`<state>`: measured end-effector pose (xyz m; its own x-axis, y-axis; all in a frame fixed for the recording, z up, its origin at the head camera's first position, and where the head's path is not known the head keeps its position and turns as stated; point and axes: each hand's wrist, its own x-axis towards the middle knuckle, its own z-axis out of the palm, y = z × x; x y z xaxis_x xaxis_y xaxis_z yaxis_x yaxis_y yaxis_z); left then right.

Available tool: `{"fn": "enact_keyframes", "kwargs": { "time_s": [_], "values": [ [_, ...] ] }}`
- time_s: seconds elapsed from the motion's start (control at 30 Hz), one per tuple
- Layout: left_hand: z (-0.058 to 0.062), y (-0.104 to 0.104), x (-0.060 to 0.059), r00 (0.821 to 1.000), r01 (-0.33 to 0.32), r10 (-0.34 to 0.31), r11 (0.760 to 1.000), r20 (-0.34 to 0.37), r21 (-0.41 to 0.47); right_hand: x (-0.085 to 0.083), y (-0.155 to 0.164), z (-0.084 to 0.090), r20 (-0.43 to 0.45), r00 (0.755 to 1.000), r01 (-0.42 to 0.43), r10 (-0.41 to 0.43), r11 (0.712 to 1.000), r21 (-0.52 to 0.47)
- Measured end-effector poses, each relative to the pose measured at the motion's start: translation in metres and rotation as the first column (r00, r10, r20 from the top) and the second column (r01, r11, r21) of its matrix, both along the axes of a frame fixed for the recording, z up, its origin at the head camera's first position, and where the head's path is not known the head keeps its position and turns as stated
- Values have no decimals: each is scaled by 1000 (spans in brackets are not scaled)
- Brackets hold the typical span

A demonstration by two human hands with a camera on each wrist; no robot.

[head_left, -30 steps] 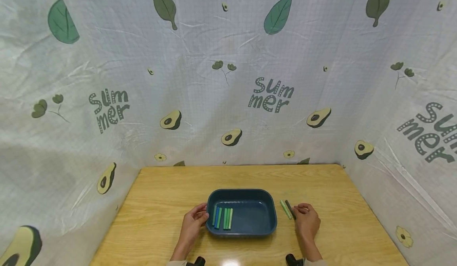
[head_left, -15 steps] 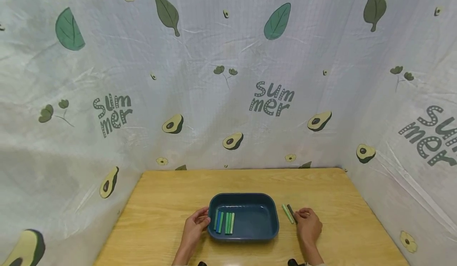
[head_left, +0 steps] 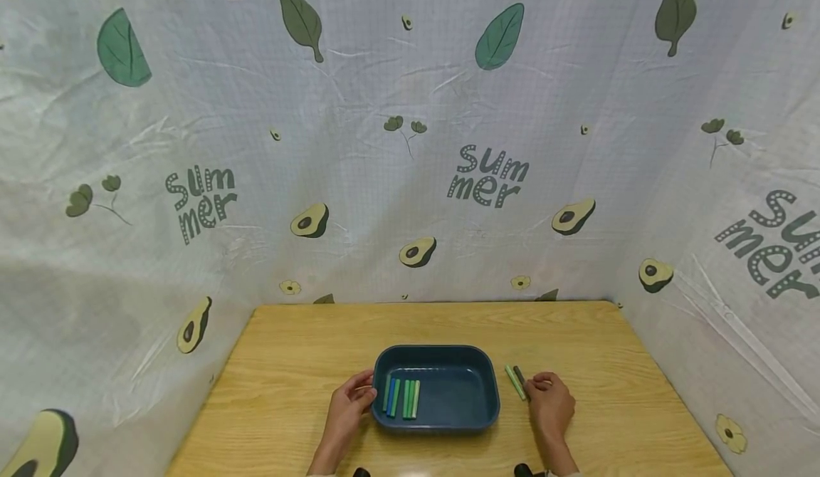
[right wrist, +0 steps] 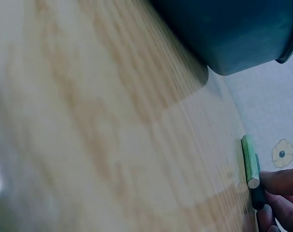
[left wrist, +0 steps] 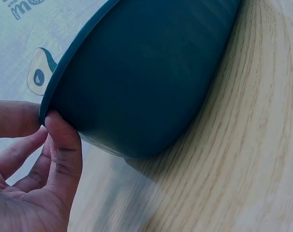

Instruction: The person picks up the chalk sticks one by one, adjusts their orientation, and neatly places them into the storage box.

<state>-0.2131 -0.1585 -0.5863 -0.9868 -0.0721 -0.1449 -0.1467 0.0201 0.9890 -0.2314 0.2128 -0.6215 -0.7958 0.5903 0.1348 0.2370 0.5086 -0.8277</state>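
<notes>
A dark blue-green rectangular tray (head_left: 448, 399) stands on the table. My left hand (head_left: 346, 404) holds its left rim, thumb outside, as the left wrist view shows. Blue, green and pale chalk sticks (head_left: 393, 398) lie side by side in the tray's left part. To the right of the tray, a light green chalk stick (head_left: 514, 383) and a dark chalk stick (head_left: 519, 373) lie close together, slanted, on the table. My right hand (head_left: 552, 404) pinches the near end of the dark one between thumb and fingers, which partly hide it.
The wooden table (head_left: 307, 349) ends at a pale printed curtain (head_left: 359, 178) behind and at both sides. Bare wood lies between the tray and the light green stick. Dark camera parts show at both wrists near the bottom edge.
The head view has tilted slightly, so the table appears a little lower. Both hands, the tray and the chalk sticks keep nearly the same places.
</notes>
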Motion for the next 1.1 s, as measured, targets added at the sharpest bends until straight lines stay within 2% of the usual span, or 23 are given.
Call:
{"fn": "enact_keyframes", "kwargs": {
  "time_s": [0.43,0.77,1.1],
  "values": [
    [1,0,-1,1000,-4,4,1000,-2,10,0,-4,2,3,1000,6,-6,999,42],
    [0,0,0,1000,-2,2,1000,-5,10,1,-6,4,4,1000,-30,30,996,85],
    [-1,-1,0,1000,4,-4,1000,-5,20,3,-4,9,10,1000,-4,3,999,40]
  ]
}}
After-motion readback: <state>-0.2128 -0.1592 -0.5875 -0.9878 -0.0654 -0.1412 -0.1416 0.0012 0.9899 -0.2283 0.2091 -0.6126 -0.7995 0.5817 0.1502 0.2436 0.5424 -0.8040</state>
